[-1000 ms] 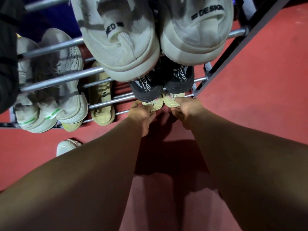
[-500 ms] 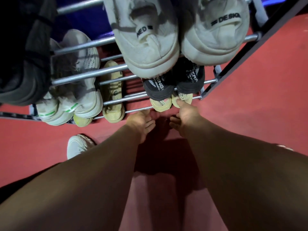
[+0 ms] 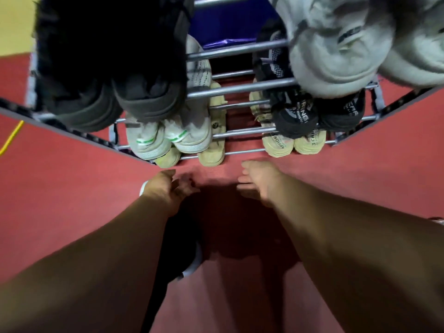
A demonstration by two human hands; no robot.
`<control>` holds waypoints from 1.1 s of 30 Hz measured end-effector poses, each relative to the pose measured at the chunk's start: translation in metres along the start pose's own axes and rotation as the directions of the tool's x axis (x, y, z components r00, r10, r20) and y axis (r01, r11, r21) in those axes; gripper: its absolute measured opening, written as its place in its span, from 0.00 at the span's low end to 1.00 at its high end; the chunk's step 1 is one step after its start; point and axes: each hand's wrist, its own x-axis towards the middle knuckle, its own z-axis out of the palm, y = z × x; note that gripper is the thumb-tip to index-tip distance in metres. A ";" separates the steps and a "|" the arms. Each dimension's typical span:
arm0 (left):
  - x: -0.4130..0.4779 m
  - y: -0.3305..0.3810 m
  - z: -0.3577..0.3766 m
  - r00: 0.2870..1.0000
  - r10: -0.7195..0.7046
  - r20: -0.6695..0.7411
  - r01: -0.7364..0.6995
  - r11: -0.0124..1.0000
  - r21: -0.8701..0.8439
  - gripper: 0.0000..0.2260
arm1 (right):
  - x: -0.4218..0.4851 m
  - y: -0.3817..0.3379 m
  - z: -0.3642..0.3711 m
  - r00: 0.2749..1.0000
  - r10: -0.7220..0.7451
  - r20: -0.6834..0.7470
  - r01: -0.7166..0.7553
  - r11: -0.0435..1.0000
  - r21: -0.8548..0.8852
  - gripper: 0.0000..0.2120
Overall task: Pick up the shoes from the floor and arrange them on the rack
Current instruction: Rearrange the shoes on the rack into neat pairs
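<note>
The metal rack [image 3: 240,88] holds shoes on several tiers. On its bottom tier at the right sits a beige pair [image 3: 280,145], heels toward me. My left hand [image 3: 173,186] and my right hand [image 3: 259,181] hover over the red floor just in front of the rack, apart from the beige pair, and neither holds anything. The right fingers are stretched out; the left ones hang loosely curled. A white shoe [image 3: 143,188] on the floor shows only as a sliver beside my left wrist.
Black shoes [image 3: 144,102] and white shoes [image 3: 336,56] fill the top tier; a black pair [image 3: 295,118], white green-striped sneakers [image 3: 189,138] and beige shoes [image 3: 213,155] sit lower. A dark shape with a white edge [image 3: 194,259] lies under my left arm. A yellow cord [image 3: 12,138] lies far left.
Both hands let go of the beige pair on the bottom tier and drew back toward me. My view swung left, bringing the black shoes on the top tier into sight.
</note>
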 end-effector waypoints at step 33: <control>-0.053 -0.007 -0.026 0.998 -0.025 0.064 0.028 0.999 -0.046 0.17 | -0.098 0.001 0.009 0.992 -0.118 -0.049 0.100 0.954 -0.282 0.16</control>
